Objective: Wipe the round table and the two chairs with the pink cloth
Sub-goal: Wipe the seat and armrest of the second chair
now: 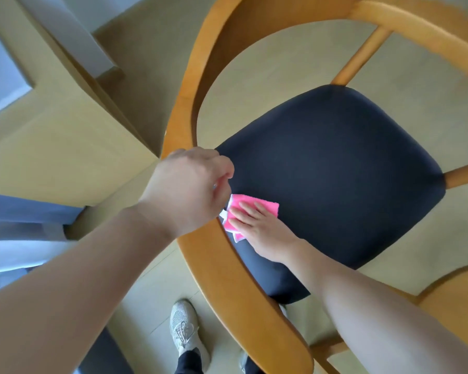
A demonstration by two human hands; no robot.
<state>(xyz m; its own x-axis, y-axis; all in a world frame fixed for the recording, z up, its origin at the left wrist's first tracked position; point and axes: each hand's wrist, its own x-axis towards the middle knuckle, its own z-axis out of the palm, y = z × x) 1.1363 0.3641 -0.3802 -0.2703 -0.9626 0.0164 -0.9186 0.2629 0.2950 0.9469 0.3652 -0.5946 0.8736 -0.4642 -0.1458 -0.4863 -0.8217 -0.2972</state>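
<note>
Our arms (65, 279) are bare to the elbow, with no sleeves, watch or rings showing. We wear a pale grey knit sneaker (185, 330) with laces and dark trousers (188, 364).

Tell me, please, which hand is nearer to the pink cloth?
Right. The right hand presses flat on the pink cloth on the seat; the left hand grips the chair's wooden backrest beside it.
</note>
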